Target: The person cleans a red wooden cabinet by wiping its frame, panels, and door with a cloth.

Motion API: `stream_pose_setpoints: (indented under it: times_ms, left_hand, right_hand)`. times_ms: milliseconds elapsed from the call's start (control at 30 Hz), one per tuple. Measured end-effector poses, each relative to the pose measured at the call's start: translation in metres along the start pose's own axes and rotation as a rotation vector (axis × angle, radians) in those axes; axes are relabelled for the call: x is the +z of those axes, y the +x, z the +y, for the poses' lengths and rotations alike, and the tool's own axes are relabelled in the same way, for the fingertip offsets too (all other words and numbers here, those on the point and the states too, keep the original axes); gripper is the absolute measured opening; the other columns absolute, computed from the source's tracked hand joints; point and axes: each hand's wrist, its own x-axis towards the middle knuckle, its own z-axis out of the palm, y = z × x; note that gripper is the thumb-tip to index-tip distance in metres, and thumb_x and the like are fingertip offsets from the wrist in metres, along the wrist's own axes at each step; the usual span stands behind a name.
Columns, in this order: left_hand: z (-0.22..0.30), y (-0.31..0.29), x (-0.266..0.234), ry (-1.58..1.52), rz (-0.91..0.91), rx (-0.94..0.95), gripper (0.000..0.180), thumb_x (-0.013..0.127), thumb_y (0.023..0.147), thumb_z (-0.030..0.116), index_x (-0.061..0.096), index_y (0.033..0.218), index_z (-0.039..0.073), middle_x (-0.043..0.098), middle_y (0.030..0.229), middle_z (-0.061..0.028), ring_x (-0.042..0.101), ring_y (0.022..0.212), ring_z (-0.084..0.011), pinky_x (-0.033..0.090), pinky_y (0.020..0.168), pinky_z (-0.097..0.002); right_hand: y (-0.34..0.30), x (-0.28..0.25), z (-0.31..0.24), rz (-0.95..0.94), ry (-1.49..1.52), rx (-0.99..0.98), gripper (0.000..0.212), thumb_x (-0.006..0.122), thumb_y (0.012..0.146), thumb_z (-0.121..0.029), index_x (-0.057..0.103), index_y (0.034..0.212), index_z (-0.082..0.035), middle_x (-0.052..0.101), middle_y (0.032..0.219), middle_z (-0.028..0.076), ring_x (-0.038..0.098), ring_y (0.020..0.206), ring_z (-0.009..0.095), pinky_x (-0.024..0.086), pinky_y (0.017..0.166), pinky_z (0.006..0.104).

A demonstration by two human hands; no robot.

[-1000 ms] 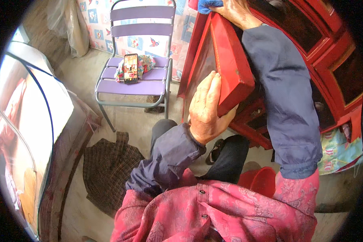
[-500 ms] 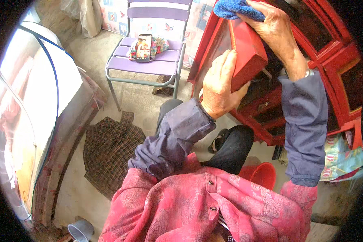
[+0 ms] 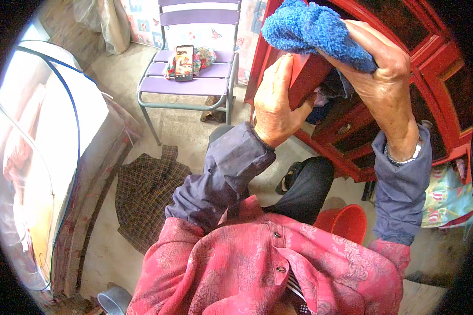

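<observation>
My right hand (image 3: 386, 73) grips a bunched blue terry cloth (image 3: 315, 31), held above the top end of a red cabinet door (image 3: 311, 79). Whether the cloth touches the door I cannot tell. My left hand (image 3: 278, 102) clasps the door's edge, fingers along one face and thumb on the other side. Behind the door, to the right, stands the red cabinet (image 3: 365, 123) with dark panes. Its inside shows in part past my thumb, with some dark and pale things that I cannot make out.
A purple slatted chair (image 3: 186, 86) stands ahead, bearing a phone (image 3: 184, 63) and a flowered cloth (image 3: 205, 56). Checked fabric (image 3: 147, 197) lies on the floor. A red bucket (image 3: 352, 223) is by my right leg, a grey bucket (image 3: 114, 300) lower left. Plastic-covered furniture (image 3: 52, 131) lines the left.
My right hand and the blue cloth have come nearer and lower, covering more of the door's top. The door has turned so its broad edge face shows less. My left hand has shifted slightly left.
</observation>
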Motion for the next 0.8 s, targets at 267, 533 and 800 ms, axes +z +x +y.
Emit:
stream_pose_setpoints:
  times_ms: [267, 533, 800]
  left_hand:
    - [0.001, 0.001, -0.006, 0.028, -0.030, -0.030, 0.081, 0.083, 0.071, 0.006, 0.045, 0.142, -0.006, 0.064, 0.121, -0.0249, 0.065, 0.112, -0.0357, 0.050, 0.100, -0.0413]
    - [0.002, 0.003, -0.001, -0.004, -0.037, 0.032, 0.087, 0.085, 0.066, 0.007, 0.044, 0.142, -0.007, 0.055, 0.133, -0.0304, 0.057, 0.122, -0.0439, 0.047, 0.104, -0.0470]
    - [0.000, 0.003, -0.006, -0.022, -0.077, 0.016, 0.090, 0.086, 0.068, 0.007, 0.041, 0.144, -0.008, 0.054, 0.136, -0.0305, 0.057, 0.124, -0.0429, 0.044, 0.107, -0.0476]
  right_hand:
    - [0.003, 0.000, 0.013, -0.020, 0.010, -0.059, 0.037, 0.079, 0.080, -0.002, 0.069, 0.115, 0.004, 0.071, 0.110, 0.015, 0.070, 0.100, 0.025, 0.054, 0.088, 0.0324]
    - [0.043, 0.028, 0.063, -0.004, 0.187, 0.146, 0.021, 0.074, 0.089, -0.016, 0.073, 0.103, 0.001, 0.072, 0.084, 0.014, 0.069, 0.078, 0.020, 0.053, 0.072, 0.0339]
    - [0.088, 0.067, 0.148, -0.059, 0.061, 0.161, 0.025, 0.065, 0.094, -0.030, 0.075, 0.094, -0.007, 0.074, 0.087, 0.011, 0.071, 0.081, 0.018, 0.052, 0.074, 0.0339]
